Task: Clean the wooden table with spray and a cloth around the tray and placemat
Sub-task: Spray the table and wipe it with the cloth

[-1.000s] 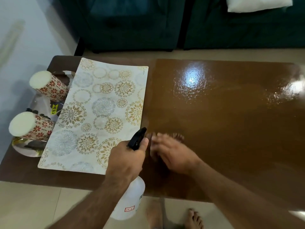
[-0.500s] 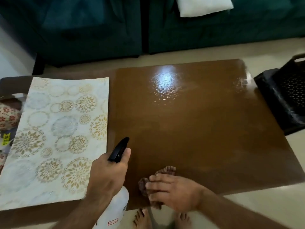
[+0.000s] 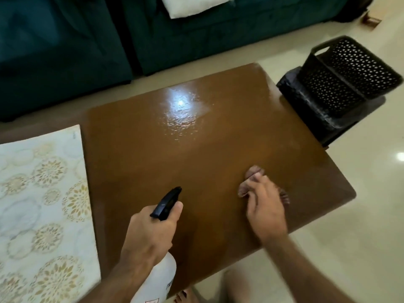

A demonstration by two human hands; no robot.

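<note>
White spray bottle [image 3: 159, 281] in curled left fingers [image 3: 175, 212]; right fingers [image 3: 258, 182] flat on cloth [image 3: 242, 190].

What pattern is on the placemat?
Pale placemat with gold and grey round flower medallions, seen in the head view.

A glossy brown wooden surface [image 3: 196, 154] carries a white placemat [image 3: 41, 206] with gold floral rings at its left. A brownish cloth [image 3: 253, 173] lies flat near the right front. A white spray bottle [image 3: 157, 281] with black nozzle hangs tilted over the front edge.
</note>
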